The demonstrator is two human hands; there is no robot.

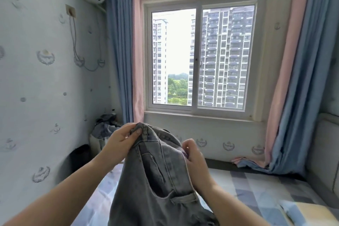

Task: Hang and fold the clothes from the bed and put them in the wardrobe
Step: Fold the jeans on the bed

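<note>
A pair of grey jeans hangs in front of me above the bed, which has a blue, grey and white checked sheet. My left hand pinches the top edge of the jeans between thumb and fingers. My right hand grips the jeans' right edge with curled fingers, slightly lower. The lower part of the jeans runs out of the bottom of the view. The wardrobe is not in view.
A window with pink and blue curtains is straight ahead. A heap of clothes lies on a stand by the left wall, next to a dark bin. A padded headboard stands at right.
</note>
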